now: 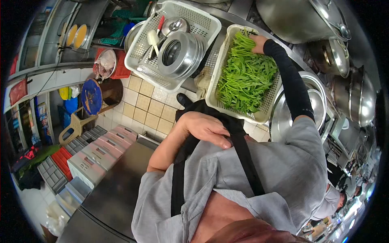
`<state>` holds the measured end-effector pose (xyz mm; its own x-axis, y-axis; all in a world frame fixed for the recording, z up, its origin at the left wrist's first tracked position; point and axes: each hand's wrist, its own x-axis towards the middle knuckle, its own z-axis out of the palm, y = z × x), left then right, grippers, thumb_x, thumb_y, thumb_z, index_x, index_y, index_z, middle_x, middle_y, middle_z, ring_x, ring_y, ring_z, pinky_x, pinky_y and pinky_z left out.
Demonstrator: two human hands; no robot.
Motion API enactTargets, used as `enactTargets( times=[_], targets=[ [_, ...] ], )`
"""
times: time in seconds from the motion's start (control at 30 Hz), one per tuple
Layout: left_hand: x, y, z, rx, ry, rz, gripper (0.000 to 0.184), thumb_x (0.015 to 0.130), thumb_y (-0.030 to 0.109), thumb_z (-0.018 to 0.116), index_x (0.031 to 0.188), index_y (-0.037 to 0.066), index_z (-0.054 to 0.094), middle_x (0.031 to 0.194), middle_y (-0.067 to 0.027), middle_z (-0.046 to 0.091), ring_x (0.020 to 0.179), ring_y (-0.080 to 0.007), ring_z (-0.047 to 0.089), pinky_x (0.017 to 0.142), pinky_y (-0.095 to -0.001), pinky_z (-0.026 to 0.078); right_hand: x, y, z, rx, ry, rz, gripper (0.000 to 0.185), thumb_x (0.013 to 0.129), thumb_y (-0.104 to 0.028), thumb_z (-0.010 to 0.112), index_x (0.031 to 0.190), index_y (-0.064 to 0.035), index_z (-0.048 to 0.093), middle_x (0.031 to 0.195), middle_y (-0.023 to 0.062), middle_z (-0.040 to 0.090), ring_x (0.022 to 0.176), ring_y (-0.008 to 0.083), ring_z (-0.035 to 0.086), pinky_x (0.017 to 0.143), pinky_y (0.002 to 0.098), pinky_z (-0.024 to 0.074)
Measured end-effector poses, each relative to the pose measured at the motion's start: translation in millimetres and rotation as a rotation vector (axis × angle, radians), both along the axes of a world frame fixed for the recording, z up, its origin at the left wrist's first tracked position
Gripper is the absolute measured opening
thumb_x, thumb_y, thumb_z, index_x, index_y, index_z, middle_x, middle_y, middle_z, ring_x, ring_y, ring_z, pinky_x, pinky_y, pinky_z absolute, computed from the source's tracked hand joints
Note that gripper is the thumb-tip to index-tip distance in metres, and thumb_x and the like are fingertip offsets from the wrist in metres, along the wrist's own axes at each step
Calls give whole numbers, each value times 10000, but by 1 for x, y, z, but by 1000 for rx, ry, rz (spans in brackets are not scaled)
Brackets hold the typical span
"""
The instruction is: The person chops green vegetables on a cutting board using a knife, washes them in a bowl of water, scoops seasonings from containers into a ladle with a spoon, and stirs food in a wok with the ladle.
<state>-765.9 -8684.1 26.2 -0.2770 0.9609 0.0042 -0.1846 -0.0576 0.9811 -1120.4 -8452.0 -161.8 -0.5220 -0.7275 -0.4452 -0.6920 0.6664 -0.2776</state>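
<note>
My right hand [258,43], below a black arm sleeve, is at the far end of a pale plastic basket [211,90]. Its fingers curl onto the stem ends of the leafy greens [247,77], with the fingertips partly hidden. Long-stemmed and bright green, the greens fill most of the basket. My left hand [206,129] lies against my front beside a black apron strap [246,164]. Its visible fingers are stretched out, and I see nothing held in them.
Left of the greens, a white basket [135,56] holds metal rings, a ladle and utensils. Large metal pots [287,20] line the right side. A metal basin [279,117] sits beside the greens. Stacked drawers [95,158] and a blue-topped round block [92,97] stand at left.
</note>
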Motion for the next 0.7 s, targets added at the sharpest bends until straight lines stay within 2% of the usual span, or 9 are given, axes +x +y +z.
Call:
enactTargets(
  times=[0.07,0.2,0.23,0.33,0.37,0.47,0.5,0.63,0.7],
  targets=[
    [-2,-1,0,19,-9,5,441,1046,354,575,968,-78,613,804,-271,630,776,-414,618,677,-431,457,-22,16,-21,-112,-9,12,898,713,-338,778,1465,39,462,1307,284,626,1202,383,619,1059,400,482],
    [-10,2,-4,61,79,49,388,1032,323,611,973,-60,643,780,-251,658,742,-400,655,615,-442,463,-2,2,32,140,-112,47,878,746,-397,805,1430,61,498,1320,285,619,1238,350,600,1067,380,468],
    [-10,2,-6,86,107,86,364,1031,306,617,968,-50,654,763,-243,666,721,-395,667,587,-449,465,-2,8,17,97,30,93,782,775,-399,809,1372,46,572,1234,257,679,1118,341,662,1008,383,504],
    [-15,2,-6,33,106,25,349,1026,298,628,968,-45,656,745,-226,667,696,-379,671,573,-450,459,-15,13,52,52,-301,-123,728,786,-378,812,1340,45,603,1107,196,736,995,298,698,959,369,531],
    [-16,2,-7,44,97,27,348,1025,297,630,968,-45,655,741,-222,666,693,-375,671,572,-449,458,-7,12,81,-11,-320,-155,560,835,-257,783,1272,61,635,1050,143,752,909,233,703,918,346,548],
    [-18,4,-9,68,74,16,348,1023,298,633,966,-45,652,732,-213,665,683,-364,671,566,-444,457,-36,46,48,-285,-526,-207,457,871,-266,762,1233,-2,667,1063,136,750,898,223,694,888,376,543],
    [-19,5,-9,68,68,5,351,1024,300,632,964,-45,651,732,-213,664,679,-363,670,563,-442,456,-23,44,71,-432,-716,-239,382,908,-221,747,1203,3,655,1025,105,744,829,164,683,841,348,551],
    [-26,9,-5,36,89,-57,348,1027,297,628,957,-44,647,727,-205,664,660,-354,666,548,-434,456,-14,51,116,-629,-730,-280,356,921,-215,757,1195,-13,650,870,13,656,727,77,595,722,264,517],
    [-29,6,-1,18,35,-89,412,1029,353,608,968,-53,638,740,-231,634,676,-372,617,603,-434,445,0,58,152,-766,-652,-306,353,908,-185,766,1190,-11,646,921,29,671,731,90,597,699,264,504]
  ],
)
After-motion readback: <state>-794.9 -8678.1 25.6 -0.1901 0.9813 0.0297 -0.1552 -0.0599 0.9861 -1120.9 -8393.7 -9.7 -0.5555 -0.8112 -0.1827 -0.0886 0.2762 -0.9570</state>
